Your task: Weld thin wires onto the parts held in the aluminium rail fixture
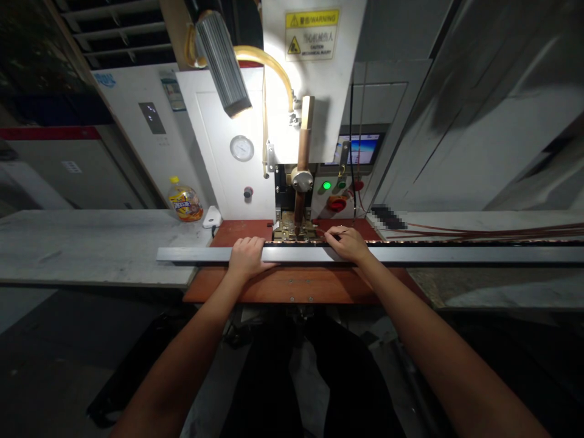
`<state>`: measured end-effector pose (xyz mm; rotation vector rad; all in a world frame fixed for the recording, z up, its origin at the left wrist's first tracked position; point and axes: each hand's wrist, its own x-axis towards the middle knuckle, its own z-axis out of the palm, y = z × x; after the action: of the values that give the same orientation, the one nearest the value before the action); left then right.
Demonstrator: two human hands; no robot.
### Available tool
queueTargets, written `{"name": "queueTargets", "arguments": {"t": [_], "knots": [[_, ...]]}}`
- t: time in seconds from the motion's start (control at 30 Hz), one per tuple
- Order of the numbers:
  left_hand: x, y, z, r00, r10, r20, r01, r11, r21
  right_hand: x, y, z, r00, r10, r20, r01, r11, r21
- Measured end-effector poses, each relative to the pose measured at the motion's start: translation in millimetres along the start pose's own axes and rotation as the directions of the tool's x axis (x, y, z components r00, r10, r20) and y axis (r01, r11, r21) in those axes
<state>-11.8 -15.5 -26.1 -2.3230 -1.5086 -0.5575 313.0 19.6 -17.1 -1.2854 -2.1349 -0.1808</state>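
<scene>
A long silver metal bar lies across the front of the machine, with a dark strip carrying small copper-coloured bits along its far edge. My left hand is wrapped over the bar left of the electrode, thumb on the near side. My right hand rests across the bar to the right, fingers pinched together near its far edge; what is between the fingertips is too small to make out. Between my hands, the copper electrode points down at a brass-coloured fixture just behind the bar.
A red-brown board lies under the bar. On the left worktop stand a yellow-capped bottle and a small white device. Long copper-coloured strips lie at right. The machine has a lit green button and a screen.
</scene>
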Motion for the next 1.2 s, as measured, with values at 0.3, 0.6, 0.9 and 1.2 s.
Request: {"name": "queueTargets", "arguments": {"t": [0.3, 0.6, 0.9, 1.2], "knots": [[0.9, 2.9, -0.8, 1.000, -0.003, 0.012, 0.003, 1.000, 0.021, -0.9, 1.6, -2.0, 1.000, 0.008, -0.004, -0.008, 1.000, -0.002], [2.3, 5.3, 2.8, 1.000, 0.001, -0.003, -0.001, 1.000, 0.011, -2.5, 2.7, -5.7, 1.000, 0.016, -0.007, -0.016, 1.000, 0.025], [3.2, 8.6, 2.5, 1.000, -0.006, 0.014, 0.006, 1.000, 0.011, -3.6, 4.5, -8.6, 1.000, 0.015, -0.005, -0.015, 1.000, 0.008], [4.5, 12.2, -0.6, 0.998, -0.030, 0.050, 0.031, 0.999, -0.015, -4.9, 5.0, -9.6, 0.999, 0.040, -0.010, -0.040, 0.999, 0.005]]}}
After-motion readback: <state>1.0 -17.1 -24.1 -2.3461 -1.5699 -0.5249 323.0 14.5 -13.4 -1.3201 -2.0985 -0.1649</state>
